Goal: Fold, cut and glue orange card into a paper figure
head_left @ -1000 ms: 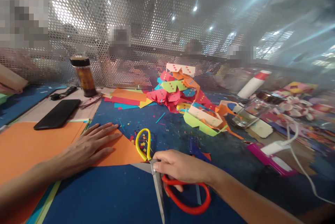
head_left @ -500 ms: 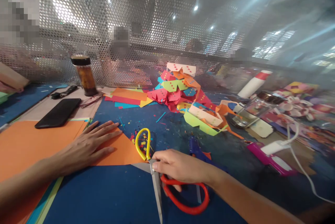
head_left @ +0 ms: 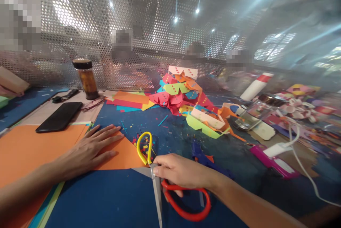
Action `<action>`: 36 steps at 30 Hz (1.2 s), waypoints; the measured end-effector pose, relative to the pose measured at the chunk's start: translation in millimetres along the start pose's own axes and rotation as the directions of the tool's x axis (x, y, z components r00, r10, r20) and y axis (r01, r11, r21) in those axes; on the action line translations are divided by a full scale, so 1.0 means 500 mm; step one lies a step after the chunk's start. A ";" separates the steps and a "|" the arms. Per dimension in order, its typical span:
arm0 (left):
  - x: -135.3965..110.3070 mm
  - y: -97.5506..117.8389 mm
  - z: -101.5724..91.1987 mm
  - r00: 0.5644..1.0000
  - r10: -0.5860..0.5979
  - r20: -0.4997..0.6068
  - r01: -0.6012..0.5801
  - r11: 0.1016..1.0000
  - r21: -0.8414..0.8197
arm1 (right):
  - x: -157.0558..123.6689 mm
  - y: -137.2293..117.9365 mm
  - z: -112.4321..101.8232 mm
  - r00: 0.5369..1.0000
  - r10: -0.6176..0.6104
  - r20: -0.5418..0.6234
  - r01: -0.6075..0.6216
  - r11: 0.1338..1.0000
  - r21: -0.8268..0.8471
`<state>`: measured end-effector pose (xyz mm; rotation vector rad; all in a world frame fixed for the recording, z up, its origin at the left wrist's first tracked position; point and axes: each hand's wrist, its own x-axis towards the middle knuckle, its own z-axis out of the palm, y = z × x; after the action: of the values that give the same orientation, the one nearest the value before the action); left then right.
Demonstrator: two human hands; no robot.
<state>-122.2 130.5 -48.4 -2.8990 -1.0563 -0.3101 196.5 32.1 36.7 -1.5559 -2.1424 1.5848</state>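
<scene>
My left hand (head_left: 99,148) lies flat, fingers spread, on a piece of orange paper (head_left: 125,155). A stack of orange sheets (head_left: 29,150) reaches under my left wrist and forearm. My right hand (head_left: 173,171) grips a pair of scissors (head_left: 157,194) near the pivot. One handle loop is yellow and points away from me; the other is red and lies toward me at the right. The scissors' blades stand apart, one pointing toward me and the other to the left along the orange paper's near edge. Whether that blade touches the paper I cannot tell.
Cut paper shapes (head_left: 176,96) are heaped at the back middle. A blue tool (head_left: 210,162) lies beyond my right forearm. On the left are a black phone (head_left: 60,116) and a drink bottle (head_left: 86,80); on the right, a glass jar (head_left: 258,112) and a magenta object (head_left: 285,169).
The view has tilted up slightly. Both hands, the scissors and the orange paper keep nearly the same positions.
</scene>
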 end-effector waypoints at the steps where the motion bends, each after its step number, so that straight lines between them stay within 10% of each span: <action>1: 0.000 0.002 0.001 1.000 -0.004 0.007 0.004 1.000 0.000 | 0.000 0.000 -0.001 1.000 -0.005 0.001 0.005 1.000 0.001; 36: 0.003 0.015 -0.010 0.998 -0.047 0.052 0.050 0.997 -0.054 | 0.005 -0.008 0.004 1.000 -0.025 0.016 0.025 1.000 -0.014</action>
<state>-117.1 125.1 -42.8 -2.9484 -1.1447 -0.2735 191.7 33.0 37.4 -1.5200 -2.1770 1.5826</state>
